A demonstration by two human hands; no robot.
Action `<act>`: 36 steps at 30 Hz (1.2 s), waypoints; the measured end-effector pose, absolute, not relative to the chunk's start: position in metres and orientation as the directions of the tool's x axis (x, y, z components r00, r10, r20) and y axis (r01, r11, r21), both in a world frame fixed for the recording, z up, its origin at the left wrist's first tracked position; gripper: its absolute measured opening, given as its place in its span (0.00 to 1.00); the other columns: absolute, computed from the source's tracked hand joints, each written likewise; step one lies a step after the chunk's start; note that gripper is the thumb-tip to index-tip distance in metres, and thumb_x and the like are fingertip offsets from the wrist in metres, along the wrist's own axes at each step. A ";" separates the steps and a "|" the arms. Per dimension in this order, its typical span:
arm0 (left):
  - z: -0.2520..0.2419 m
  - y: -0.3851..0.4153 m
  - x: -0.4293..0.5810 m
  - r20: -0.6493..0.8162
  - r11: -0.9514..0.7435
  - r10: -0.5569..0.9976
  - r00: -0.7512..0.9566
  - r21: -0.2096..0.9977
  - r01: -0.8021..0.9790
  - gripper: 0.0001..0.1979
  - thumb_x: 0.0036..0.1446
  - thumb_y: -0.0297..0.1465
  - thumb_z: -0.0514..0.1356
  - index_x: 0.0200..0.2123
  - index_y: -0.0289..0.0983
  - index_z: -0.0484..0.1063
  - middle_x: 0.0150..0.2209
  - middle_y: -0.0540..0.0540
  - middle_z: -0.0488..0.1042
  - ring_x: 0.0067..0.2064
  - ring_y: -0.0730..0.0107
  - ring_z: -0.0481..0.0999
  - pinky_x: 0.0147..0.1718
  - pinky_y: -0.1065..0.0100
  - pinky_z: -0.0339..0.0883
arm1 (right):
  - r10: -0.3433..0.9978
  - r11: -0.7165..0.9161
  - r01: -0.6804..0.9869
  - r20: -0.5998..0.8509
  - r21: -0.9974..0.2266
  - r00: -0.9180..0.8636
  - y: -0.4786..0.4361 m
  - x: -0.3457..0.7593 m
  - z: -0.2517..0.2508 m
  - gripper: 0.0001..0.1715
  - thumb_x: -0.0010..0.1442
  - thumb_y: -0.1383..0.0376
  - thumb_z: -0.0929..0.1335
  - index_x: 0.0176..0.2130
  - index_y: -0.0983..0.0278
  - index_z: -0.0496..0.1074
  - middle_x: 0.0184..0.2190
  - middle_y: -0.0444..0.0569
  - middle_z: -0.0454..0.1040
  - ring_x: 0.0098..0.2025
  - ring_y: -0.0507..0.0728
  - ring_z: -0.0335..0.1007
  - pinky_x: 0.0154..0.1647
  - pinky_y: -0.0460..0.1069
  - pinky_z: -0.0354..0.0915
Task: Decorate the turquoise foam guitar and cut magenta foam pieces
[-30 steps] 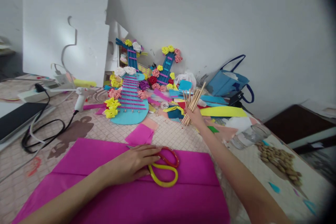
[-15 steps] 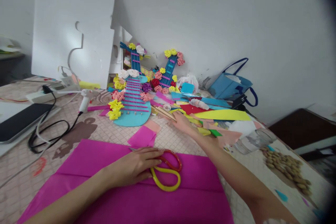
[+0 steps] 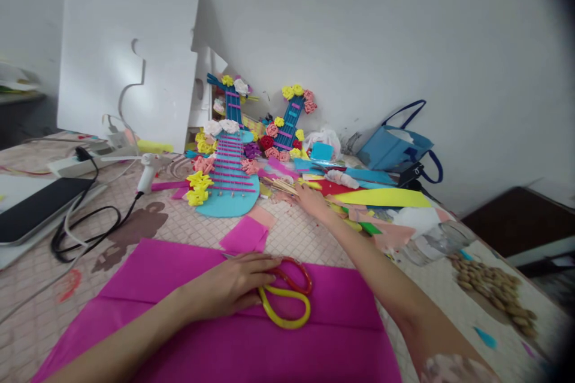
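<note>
A large sheet of magenta paper point(image 3: 314, 353) lies in front of me, a fold line running across it. My left hand point(image 3: 240, 282) lies palm down over the blades and pivot of a pair of scissors point(image 3: 287, 324), its fingers around them; the red and yellow handle loops stick out to the right. My right hand point(image 3: 311, 198) is stretched forward to the pile of paper scraps, its fingers at the ends of several thin wooden sticks point(image 3: 284, 185). Part of its grip is hidden. Left of the sticks stands a blue paper guitar shape point(image 3: 229, 200) with magenta strips and paper flowers.
A hot glue gun point(image 3: 147, 173), its black cable and a phone point(image 3: 45, 209) are on the left. Yellow paper point(image 3: 381, 196) and other scraps lie behind my right arm. To the right are a clear jar point(image 3: 433, 242), peanuts point(image 3: 489, 287) and a blue bag point(image 3: 395, 146).
My right hand has moved slightly forward with the wooden sticks, which now look more spread out at the scrap pile. My left hand and the scissors stay in place.
</note>
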State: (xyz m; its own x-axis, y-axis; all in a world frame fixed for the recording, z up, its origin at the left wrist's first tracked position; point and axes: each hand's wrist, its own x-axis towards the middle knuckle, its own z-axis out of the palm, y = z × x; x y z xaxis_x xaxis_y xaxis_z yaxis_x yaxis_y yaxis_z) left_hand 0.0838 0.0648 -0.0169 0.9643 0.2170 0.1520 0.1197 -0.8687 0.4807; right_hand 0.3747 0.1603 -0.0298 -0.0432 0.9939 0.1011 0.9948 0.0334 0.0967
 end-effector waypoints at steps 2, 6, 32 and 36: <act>-0.016 0.065 0.084 0.150 -0.867 0.216 0.965 0.484 0.119 0.17 0.62 0.29 0.53 0.53 0.40 0.68 0.62 0.44 0.62 0.63 0.63 0.59 0.61 0.60 0.55 | 0.993 0.038 0.992 0.109 0.120 -0.052 0.165 0.373 -0.030 0.20 0.66 0.61 0.59 0.56 0.65 0.59 0.50 0.61 0.67 0.47 0.63 0.70 0.42 0.52 0.64; -0.016 0.065 0.084 0.159 -0.861 0.220 0.963 0.495 0.114 0.16 0.62 0.29 0.53 0.53 0.40 0.69 0.61 0.43 0.63 0.63 0.62 0.60 0.61 0.59 0.56 | 0.988 0.092 0.984 0.112 0.150 -0.109 0.173 0.374 -0.026 0.22 0.66 0.57 0.59 0.55 0.65 0.59 0.50 0.61 0.67 0.49 0.64 0.68 0.43 0.53 0.63; -0.018 0.065 0.084 0.196 -0.858 0.219 0.956 0.504 0.093 0.17 0.62 0.29 0.53 0.54 0.41 0.67 0.62 0.45 0.61 0.63 0.62 0.60 0.61 0.58 0.56 | 0.929 0.346 0.932 0.100 0.110 -0.357 0.164 0.384 -0.040 0.25 0.68 0.59 0.57 0.63 0.52 0.56 0.64 0.51 0.53 0.63 0.62 0.48 0.59 0.61 0.51; -0.021 0.065 0.083 0.211 -0.885 0.196 0.958 0.459 0.080 0.17 0.62 0.30 0.53 0.54 0.39 0.67 0.62 0.44 0.61 0.64 0.60 0.58 0.61 0.57 0.55 | 0.934 0.315 0.945 0.145 0.091 -0.326 0.168 0.382 -0.042 0.26 0.66 0.65 0.58 0.62 0.55 0.58 0.63 0.53 0.55 0.63 0.62 0.50 0.60 0.60 0.51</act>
